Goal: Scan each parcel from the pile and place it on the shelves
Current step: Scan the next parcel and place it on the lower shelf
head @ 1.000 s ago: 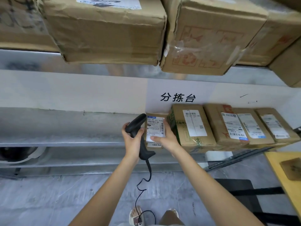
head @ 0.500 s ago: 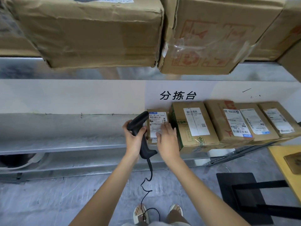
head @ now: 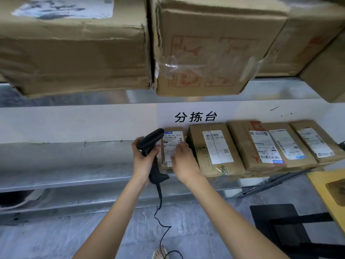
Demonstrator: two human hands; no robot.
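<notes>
We note the left hand [head: 144, 158] wrapped round the handle of a black corded scanner [head: 151, 146], its head tilted up toward the far right. The right hand [head: 183, 159] lies on the small labelled parcel [head: 172, 144], fingers fairly straight and pressing its label face. That parcel sits on the metal shelf [head: 74, 172], at the left end of a row of four other labelled boxes [head: 214, 148], touching the nearest one. Large cartons [head: 74, 47] fill the shelf above. The scanner's cable [head: 162, 221] hangs to the floor.
</notes>
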